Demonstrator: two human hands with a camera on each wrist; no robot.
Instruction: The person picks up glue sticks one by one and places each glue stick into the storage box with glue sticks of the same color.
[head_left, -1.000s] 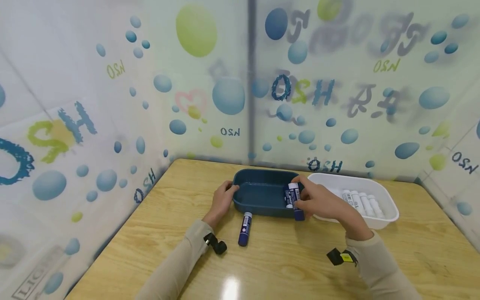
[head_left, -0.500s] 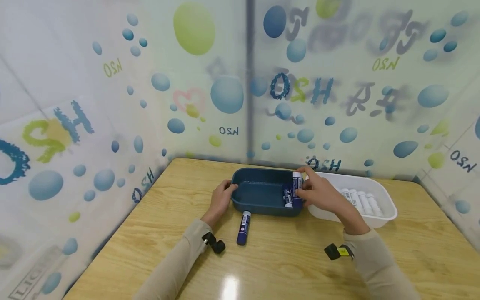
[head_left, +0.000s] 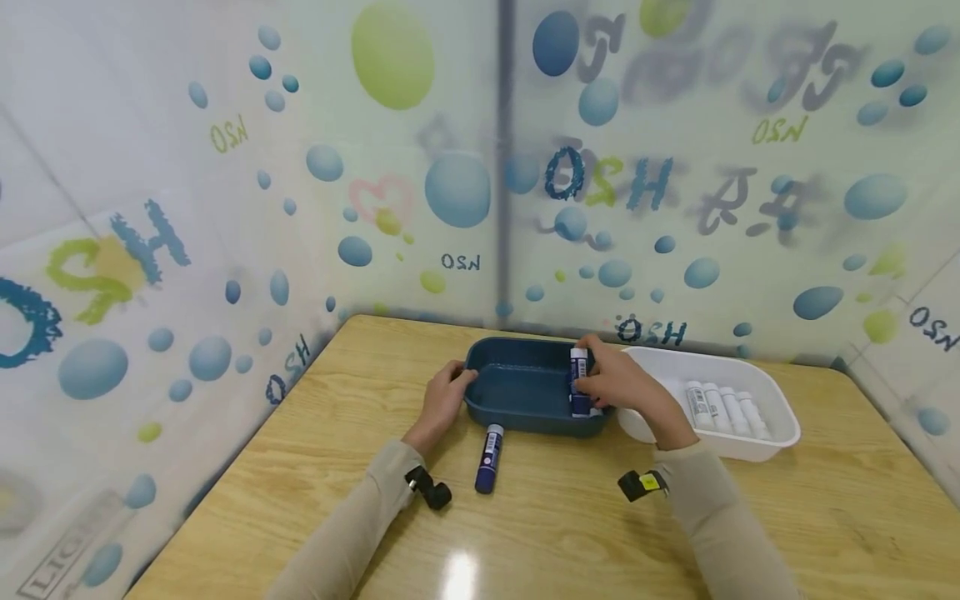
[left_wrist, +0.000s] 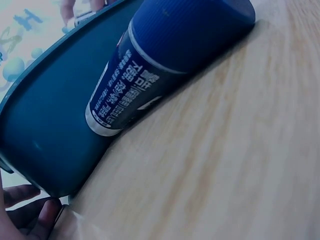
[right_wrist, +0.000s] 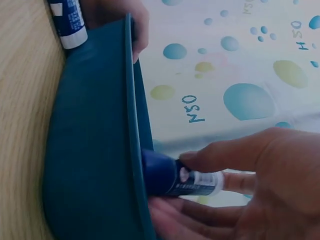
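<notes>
My left hand (head_left: 441, 404) grips the left end of a dark teal tray (head_left: 536, 419), thumb at its rim. At the tray's right end my right hand (head_left: 628, 387) pinches a navy glue stick (head_left: 579, 371) with a white end up. In the right wrist view, the held glue stick (right_wrist: 182, 177) has its blue end inside the rim, between thumb and fingers. Another stick in the tray is mostly hidden by that hand. A second navy glue stick (head_left: 490, 458) lies on the table before the tray, close beside it in the left wrist view.
A white bin (head_left: 783, 429) stands right of the tray, holding several white tubes (head_left: 723, 408). The wooden table (head_left: 570, 517) meets a printed curtain-like wall (head_left: 420, 283) behind and at the left.
My right hand has lifted the glue stick from over the tray's front rim, then shifted it slightly left and down inside the tray. The left hand keeps its grip on the tray.
</notes>
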